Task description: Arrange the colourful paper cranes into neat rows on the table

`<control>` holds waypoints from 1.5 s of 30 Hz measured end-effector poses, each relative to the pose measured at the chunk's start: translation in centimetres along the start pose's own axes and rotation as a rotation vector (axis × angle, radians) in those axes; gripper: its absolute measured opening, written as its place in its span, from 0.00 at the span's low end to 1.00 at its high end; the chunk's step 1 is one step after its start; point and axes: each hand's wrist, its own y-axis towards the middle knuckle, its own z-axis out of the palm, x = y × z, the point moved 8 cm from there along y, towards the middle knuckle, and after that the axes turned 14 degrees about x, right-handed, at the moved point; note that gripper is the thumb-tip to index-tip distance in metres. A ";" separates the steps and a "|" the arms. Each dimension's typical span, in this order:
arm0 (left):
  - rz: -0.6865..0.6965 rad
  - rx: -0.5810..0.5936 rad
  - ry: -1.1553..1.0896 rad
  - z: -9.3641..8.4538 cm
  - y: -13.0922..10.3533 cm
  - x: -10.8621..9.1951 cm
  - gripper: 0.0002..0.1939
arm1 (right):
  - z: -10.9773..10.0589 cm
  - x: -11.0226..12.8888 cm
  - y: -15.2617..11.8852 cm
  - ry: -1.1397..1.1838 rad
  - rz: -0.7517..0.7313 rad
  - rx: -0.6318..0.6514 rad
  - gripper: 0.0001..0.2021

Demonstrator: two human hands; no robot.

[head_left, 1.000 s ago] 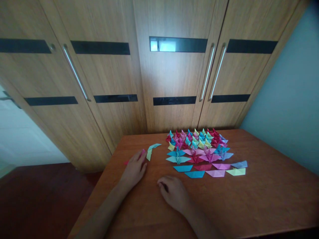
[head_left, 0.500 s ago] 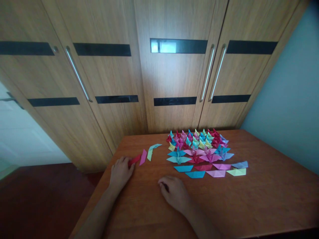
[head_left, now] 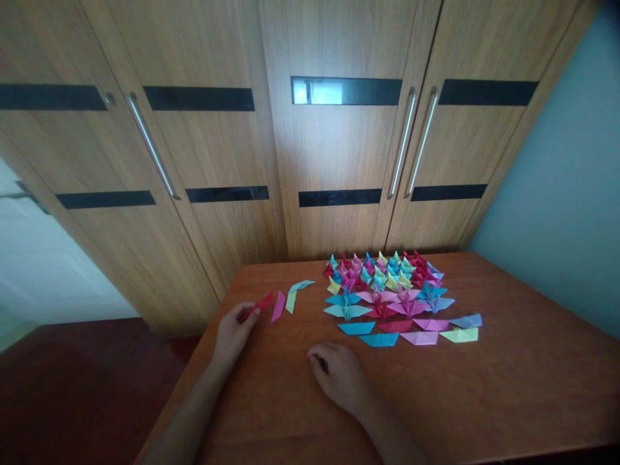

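Near the table's left edge, my left hand [head_left: 232, 336] pinches a red folded paper strip [head_left: 265, 301] between thumb and fingers. Part of the strip is hidden by the fingers. Just right of it lie a pink folded paper [head_left: 278, 307], a yellow-green one [head_left: 291, 300] and a light blue one [head_left: 302, 285], the last two touching. My right hand [head_left: 339, 374] rests on the table in the middle, its fingers curled closed, and nothing shows in them.
Several folded paper cranes [head_left: 372, 274] stand crowded at the back of the wooden table [head_left: 523, 374]. In front of them lie flat folded papers [head_left: 379, 340] in two rows. Behind the table rises a wooden wardrobe [head_left: 334, 148]; a wall [head_left: 547, 213] borders the right side.
The left hand has closed its fingers on the red folded paper and tilted it up a little, the far end rising. The right hand has stayed in place.
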 end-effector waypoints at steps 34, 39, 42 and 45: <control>-0.044 0.438 -0.518 13.9 -5.9 -6.4 0.16 | -3.4 -3.3 -2.2 0.379 0.159 -0.402 0.13; 0.014 0.544 -0.386 15.0 -6.6 -6.8 0.13 | -4.3 -5.1 -5.1 0.419 0.216 -0.369 0.14; 0.060 0.582 -0.262 15.4 -7.0 -7.5 0.10 | -5.5 -6.0 -7.3 0.360 0.245 -0.325 0.14; 0.085 0.579 -0.159 15.8 -7.1 -8.6 0.09 | -7.5 -7.1 -9.8 0.250 0.292 -0.359 0.15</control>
